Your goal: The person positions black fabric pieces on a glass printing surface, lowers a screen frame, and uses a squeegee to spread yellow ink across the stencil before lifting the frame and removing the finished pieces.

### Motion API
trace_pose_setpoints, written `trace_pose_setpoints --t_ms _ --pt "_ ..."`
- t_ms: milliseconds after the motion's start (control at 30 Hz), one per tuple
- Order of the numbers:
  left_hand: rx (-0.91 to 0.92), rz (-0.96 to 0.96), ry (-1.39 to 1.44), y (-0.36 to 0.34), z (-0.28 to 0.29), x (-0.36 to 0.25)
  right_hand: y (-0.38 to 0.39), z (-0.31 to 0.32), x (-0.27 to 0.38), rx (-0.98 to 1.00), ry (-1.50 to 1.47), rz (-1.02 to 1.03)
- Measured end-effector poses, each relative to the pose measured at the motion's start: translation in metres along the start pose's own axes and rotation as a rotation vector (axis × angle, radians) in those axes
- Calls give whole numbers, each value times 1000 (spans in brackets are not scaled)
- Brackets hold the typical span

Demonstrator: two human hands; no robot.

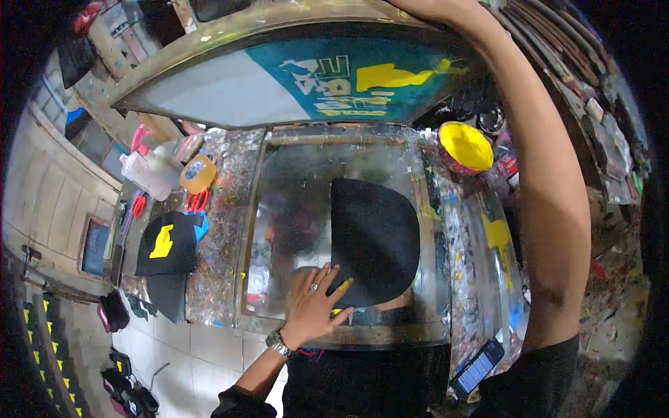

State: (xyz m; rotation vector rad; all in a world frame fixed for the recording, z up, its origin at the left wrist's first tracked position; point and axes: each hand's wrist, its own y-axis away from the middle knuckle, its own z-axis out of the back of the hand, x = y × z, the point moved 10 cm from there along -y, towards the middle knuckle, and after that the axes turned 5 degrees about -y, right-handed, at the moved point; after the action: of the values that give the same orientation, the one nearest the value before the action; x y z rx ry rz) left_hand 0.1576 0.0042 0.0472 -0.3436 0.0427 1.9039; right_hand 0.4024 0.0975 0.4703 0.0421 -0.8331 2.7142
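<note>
The spread left hand (317, 304) risked skewing the black D-shaped fabric panel (378, 240) by slipping; beyond it, how the right hand (433, 7) gripped was unclear.

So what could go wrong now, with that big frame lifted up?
The frame might drop if the right hand slips, and it could bump the left hand. One of the left hand's fingers looks yellow, so it may smudge the black piece. The phone lies close to the dark sleeve, so it might get knocked.
</note>
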Motion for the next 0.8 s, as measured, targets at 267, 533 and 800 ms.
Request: trace_pose_setpoints --t_ms 267,533,800 --pt "26 -34 1 -12 -2 -13 32 12 1 0 -22 8" --pt "-644 242 813 12 117 29 126 -25 32 -107 -38 95" --pt "-539 822 1213 97 24 91 290 -184 42 411 -218 67"
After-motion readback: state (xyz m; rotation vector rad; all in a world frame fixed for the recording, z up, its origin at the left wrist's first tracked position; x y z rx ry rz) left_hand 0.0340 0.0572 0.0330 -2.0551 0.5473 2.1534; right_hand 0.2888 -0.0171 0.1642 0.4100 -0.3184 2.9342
